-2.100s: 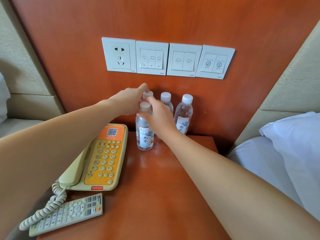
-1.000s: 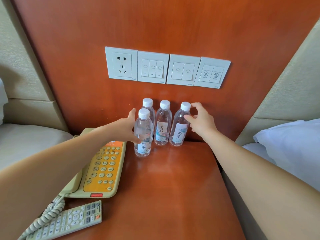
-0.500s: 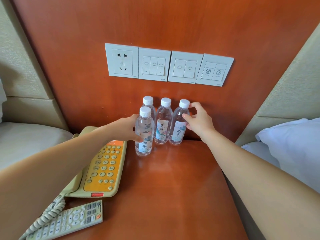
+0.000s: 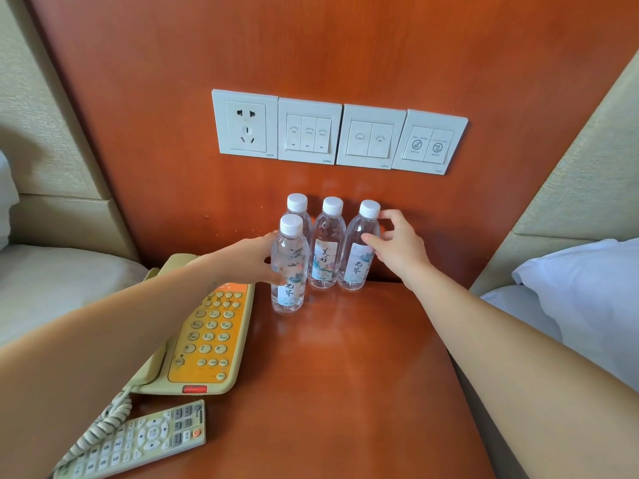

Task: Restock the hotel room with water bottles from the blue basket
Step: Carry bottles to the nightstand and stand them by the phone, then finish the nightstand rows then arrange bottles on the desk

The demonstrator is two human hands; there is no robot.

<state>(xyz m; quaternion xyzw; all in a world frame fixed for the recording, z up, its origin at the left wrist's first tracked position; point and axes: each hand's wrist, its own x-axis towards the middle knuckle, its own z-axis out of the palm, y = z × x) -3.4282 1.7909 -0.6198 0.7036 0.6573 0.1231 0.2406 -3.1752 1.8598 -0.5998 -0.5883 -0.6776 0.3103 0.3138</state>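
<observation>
The front bottle [image 4: 289, 267] is gripped by the left hand [image 4: 247, 259], with the fingers curled round it. The right bottle [image 4: 359, 252] is pinched between thumb and fingers of the right hand [image 4: 397, 248]. "美好" is read on the label of the middle bottle [image 4: 326, 243]. A rear bottle [image 4: 297, 210] is partly hidden. All four are stood upright at the back of the desk [image 4: 363, 357].

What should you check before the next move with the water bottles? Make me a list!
1. Left hand grips the front clear plastic water bottle: ok.
2. Right hand holds the right clear plastic water bottle: ok.
3. Both stand on the orange-brown wooden nightstand: ok.
4. Front bottle in line with the back row: not ok, it stands ahead.
5. White caps tight: cannot tell.
6. Front bottle apart from the beige and orange telephone: ok.
</observation>
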